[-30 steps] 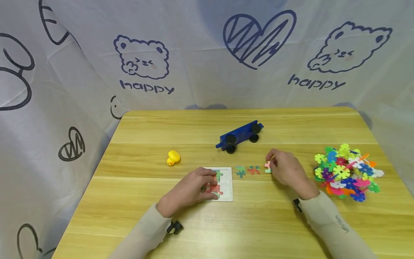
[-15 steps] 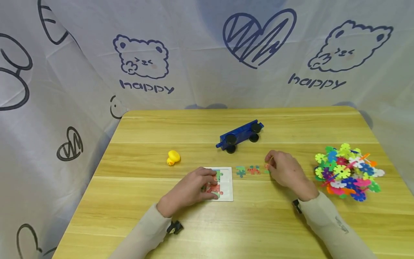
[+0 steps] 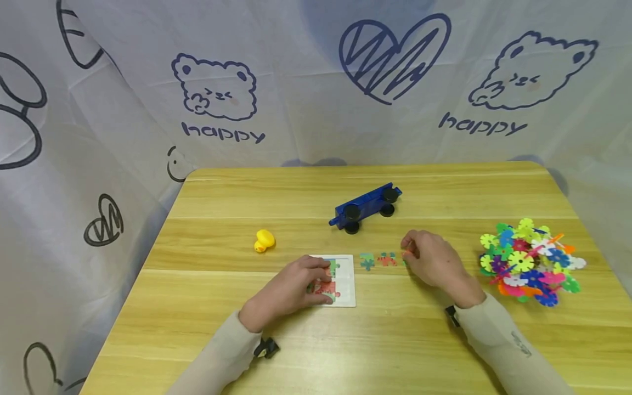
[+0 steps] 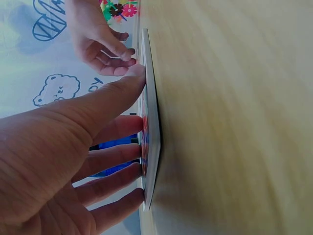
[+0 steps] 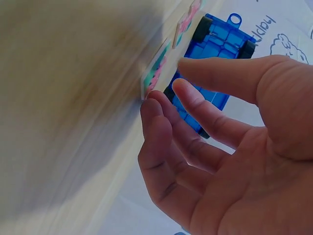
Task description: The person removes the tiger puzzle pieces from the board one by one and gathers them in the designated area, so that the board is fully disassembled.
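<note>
My left hand (image 3: 293, 285) rests its fingertips on a white puzzle tray (image 3: 348, 285), thumb at the near side and fingers spread over the far side. Red and green jigsaw pieces (image 3: 333, 287) fill the left part of the tray, partly hidden under that hand. Two loose jigsaw pieces, a green one (image 3: 367, 261) and a red one (image 3: 387, 259), lie right of the tray. My right hand (image 3: 434, 260) is at a third jigsaw piece (image 5: 155, 72), which lies on the table. Its fingertips are right at the piece's edge in the right wrist view, with the thumb apart from it.
A blue toy wagon (image 3: 367, 206) with black wheels stands behind the loose pieces. A yellow toy duck (image 3: 265, 240) sits back left of the tray. Colourful flower-shaped plastic pieces (image 3: 533, 263) are heaped at the right. A printed curtain (image 3: 306, 82) hangs behind the table.
The third jigsaw piece has turned and shifted slightly left under my right hand, which moved a little left with it. My left hand has stayed in place on the tray.
</note>
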Action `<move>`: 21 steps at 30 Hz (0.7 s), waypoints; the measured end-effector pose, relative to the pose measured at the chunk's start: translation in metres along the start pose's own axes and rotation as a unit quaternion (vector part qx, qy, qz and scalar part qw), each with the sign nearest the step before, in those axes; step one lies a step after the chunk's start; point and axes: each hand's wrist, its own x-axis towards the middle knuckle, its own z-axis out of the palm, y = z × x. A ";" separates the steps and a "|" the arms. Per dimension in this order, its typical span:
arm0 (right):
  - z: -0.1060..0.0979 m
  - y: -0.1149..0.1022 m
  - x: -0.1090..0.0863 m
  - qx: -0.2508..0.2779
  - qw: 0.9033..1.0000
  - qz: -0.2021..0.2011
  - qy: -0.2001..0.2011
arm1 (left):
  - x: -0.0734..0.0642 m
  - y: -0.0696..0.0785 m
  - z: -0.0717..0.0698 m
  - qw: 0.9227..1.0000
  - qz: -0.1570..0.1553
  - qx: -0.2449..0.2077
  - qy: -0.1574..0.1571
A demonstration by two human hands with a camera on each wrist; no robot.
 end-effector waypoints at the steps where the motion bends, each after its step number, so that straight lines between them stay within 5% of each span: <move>1: 0.000 -0.001 0.000 0.002 1.000 -0.001 -0.001 | 0.000 0.000 0.000 1.000 0.000 0.000 0.000; 21: 0.018 -0.038 -0.001 0.103 0.987 -0.093 -0.078 | -0.006 0.006 0.004 0.998 0.028 0.044 0.029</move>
